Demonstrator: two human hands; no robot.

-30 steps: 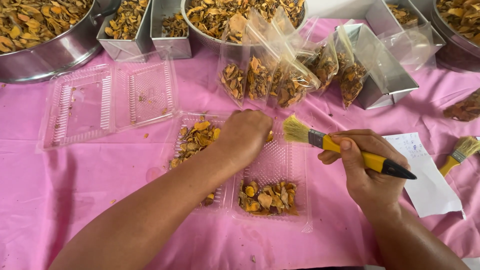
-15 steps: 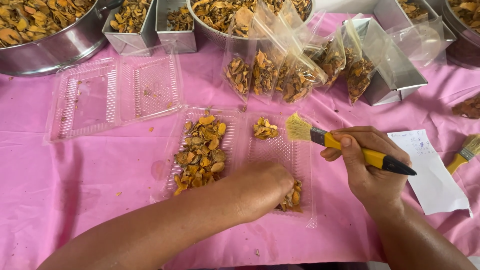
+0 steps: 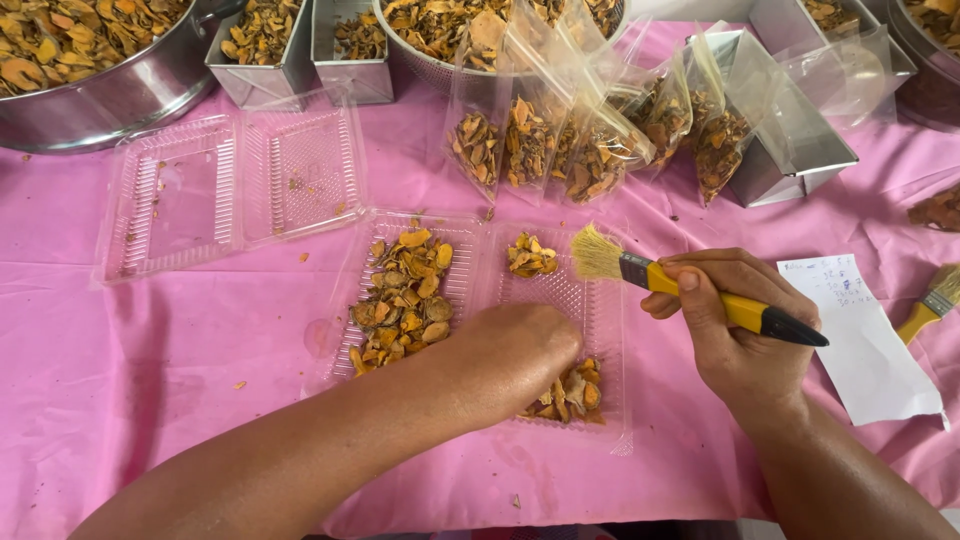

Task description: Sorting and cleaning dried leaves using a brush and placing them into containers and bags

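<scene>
Dried orange-brown slices (image 3: 400, 300) are lying in the open clear clamshell tray (image 3: 610, 340) at the middle of the pink cloth (image 3: 150, 380); I am counting three heaps in it: one large heap filling its left half, one small heap (image 3: 530, 256) at the far end of its right half, and one heap (image 3: 572, 392) at the near end.

Going from the left, I am noting one big steel bowl (image 3: 110, 95) of slices at the far edge, then two small square steel tins (image 3: 250, 75) beside it. Below them, one second clamshell tray (image 3: 230, 185) is lying open, holding only crumbs.

My left hand (image 3: 515, 355) is resting knuckles-up in the near right half of the middle tray, fingers curled down onto the near heap; I cannot tell whether it is actually gripping any slices.

Behind the tray, several clear bags (image 3: 580, 140) of slices are standing in a row; I cannot count them exactly, since they overlap.

My right hand (image 3: 735, 330) is closed firmly around one yellow-handled brush (image 3: 690, 290), its bristles hovering over the tray's far right corner, just beside the small heap. Further right, one slip of white paper (image 3: 870, 340) is lying on the cloth, and one second brush (image 3: 935, 300) is showing at the edge.
</scene>
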